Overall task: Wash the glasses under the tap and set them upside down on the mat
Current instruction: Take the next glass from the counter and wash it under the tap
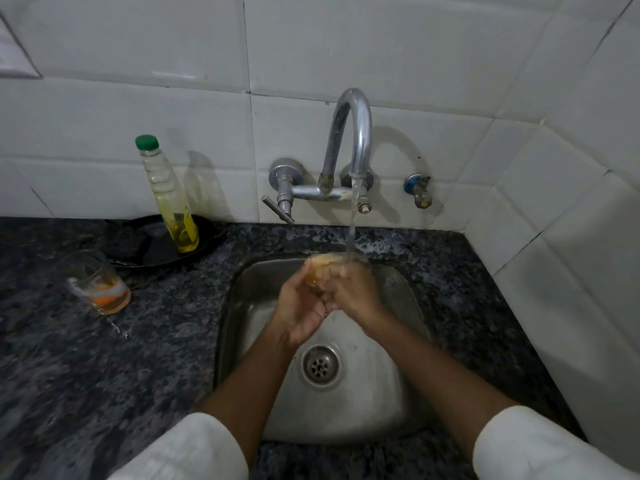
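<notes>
A glass (320,273), centre frame, is held over the sink (391,386) under the tap (349,140), its stream landing at the rim. The left hand (300,308) cups it from below with fingers (304,275) curled round its side; the right hand (353,292) wraps it from the other side, fingers closed on it. A yellowish tint shows in the glass; how full it is cannot be told.

Wet glass in wet hands may well slip and strike the steel basin, and water hitting the rim could splash onto the bench (104,375).

At middle left a second glass (95,282) stands upright on the bench with orange dregs at its bottom, not yet washed. Behind it a green-capped bottle (169,195), partly full of yellow liquid, stands on a black pan (138,247). No mat is in view.
</notes>
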Demonstrator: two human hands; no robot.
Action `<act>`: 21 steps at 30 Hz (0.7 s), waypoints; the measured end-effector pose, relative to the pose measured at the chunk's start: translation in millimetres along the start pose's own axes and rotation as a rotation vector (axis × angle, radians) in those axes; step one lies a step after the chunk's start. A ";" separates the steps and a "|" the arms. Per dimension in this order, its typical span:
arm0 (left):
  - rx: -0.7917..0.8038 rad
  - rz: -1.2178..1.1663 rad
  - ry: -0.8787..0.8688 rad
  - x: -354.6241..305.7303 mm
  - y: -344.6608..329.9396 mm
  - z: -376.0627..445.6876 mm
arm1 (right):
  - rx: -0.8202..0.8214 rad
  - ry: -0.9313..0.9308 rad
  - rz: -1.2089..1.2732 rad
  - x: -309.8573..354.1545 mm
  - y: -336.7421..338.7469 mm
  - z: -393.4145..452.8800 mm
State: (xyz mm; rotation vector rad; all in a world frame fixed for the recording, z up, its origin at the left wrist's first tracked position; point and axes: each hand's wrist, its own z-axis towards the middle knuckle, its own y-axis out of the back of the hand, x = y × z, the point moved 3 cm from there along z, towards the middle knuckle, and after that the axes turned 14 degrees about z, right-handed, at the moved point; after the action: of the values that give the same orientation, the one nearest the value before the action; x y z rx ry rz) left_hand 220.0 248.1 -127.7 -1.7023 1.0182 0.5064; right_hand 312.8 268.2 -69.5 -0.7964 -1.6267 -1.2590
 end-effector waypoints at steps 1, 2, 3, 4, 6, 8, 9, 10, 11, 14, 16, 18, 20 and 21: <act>0.003 -0.054 -0.048 -1.5 -2.0 1.8 | -0.055 -0.078 0.221 -2.2 -3.3 1.1; -0.025 -0.063 -0.065 -3.8 -2.1 3.7 | -0.051 -0.073 0.263 -2.7 -3.1 -1.2; -0.086 -0.037 -0.041 -5.0 1.4 6.6 | 0.021 0.034 0.114 -3.0 1.2 -2.5; -0.141 0.029 0.015 -7.4 3.8 9.1 | 0.153 0.182 -0.152 -3.4 5.1 -3.1; -0.252 0.250 0.154 -8.0 7.1 10.3 | 0.381 0.323 -0.740 -9.8 12.3 -6.7; -0.226 0.300 0.179 -2.4 10.4 7.8 | 0.332 0.331 -0.777 -18.1 12.4 -3.5; -0.159 0.229 0.121 -0.6 6.3 5.1 | 0.215 0.308 -0.581 -16.4 8.0 -1.1; -0.070 0.080 0.052 0.9 1.5 3.7 | 0.070 0.224 -0.238 -12.7 4.3 0.7; 0.005 -0.072 -0.023 2.1 -2.3 3.4 | -0.041 0.085 0.094 -12.2 0.3 4.8; 0.021 -0.121 -0.087 -3.6 -2.3 10.0 | 0.010 0.077 0.160 -13.4 0.4 -2.4; -0.067 0.107 0.021 -9.2 0.7 12.9 | 0.272 0.238 -0.520 -20.0 7.7 -7.7; -0.091 0.248 0.121 -5.0 3.3 12.3 | 0.310 0.212 -0.768 -29.7 17.1 -9.4; -0.007 0.143 0.061 2.0 0.0 8.4 | 0.159 0.188 -0.417 -21.5 8.5 -6.7; 0.035 0.025 0.017 3.2 -4.9 5.2 | 0.022 0.111 -0.048 -18.2 2.0 -3.1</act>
State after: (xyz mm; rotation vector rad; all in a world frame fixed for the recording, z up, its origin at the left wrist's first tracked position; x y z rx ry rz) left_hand 226.5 252.1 -129.3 -1.6676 1.0556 0.4881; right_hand 322.4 266.4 -85.3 -0.6658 -1.5754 -1.2939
